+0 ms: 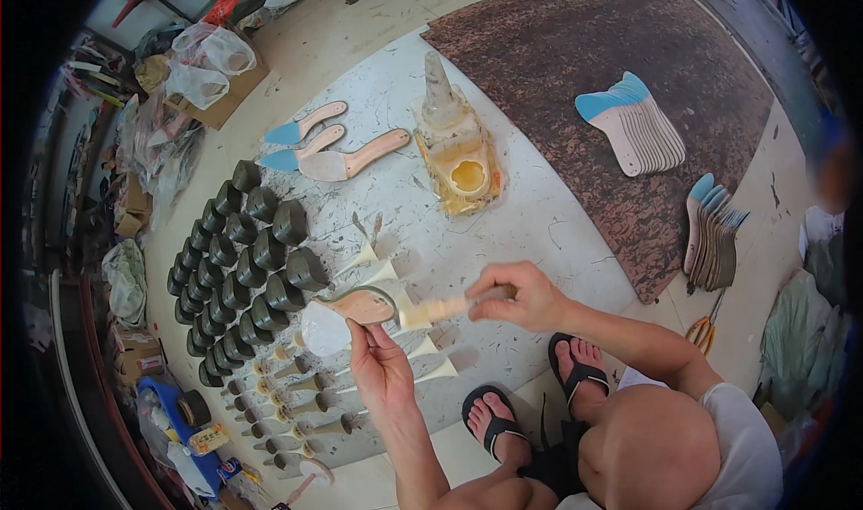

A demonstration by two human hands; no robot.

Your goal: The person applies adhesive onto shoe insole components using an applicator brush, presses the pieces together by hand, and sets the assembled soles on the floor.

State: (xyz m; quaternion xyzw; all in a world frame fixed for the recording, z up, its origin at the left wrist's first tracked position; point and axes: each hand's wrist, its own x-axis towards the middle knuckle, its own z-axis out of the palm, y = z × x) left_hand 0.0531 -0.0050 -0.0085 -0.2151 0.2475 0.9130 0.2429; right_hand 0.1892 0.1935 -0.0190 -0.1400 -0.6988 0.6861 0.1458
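My left hand (382,371) pinches a shoe insole (364,306) between thumb and fingers; its end near the hand is white, the rest tan. My right hand (517,294) is closed round the handle of a brush (433,313) with pale, motion-blurred bristles, held just right of the insole. Whether the bristles touch it I cannot tell. Beneath both hands, cream high heels (436,370) lie on a stained white board (521,231). Farther off stands a glue-smeared pot (467,179) with yellow glue in its opening. Left of that pot lie several loose insoles (382,150), two with blue ends.
Dark block heels (235,290) stand in rows at left, with smaller heels (310,402) nearer me. Stacked insoles (643,132) rest on a brown mottled sheet (620,51), others (713,240) beside it. Orange-handled pliers (701,335) lie at right, a blue basket (184,429) at left.
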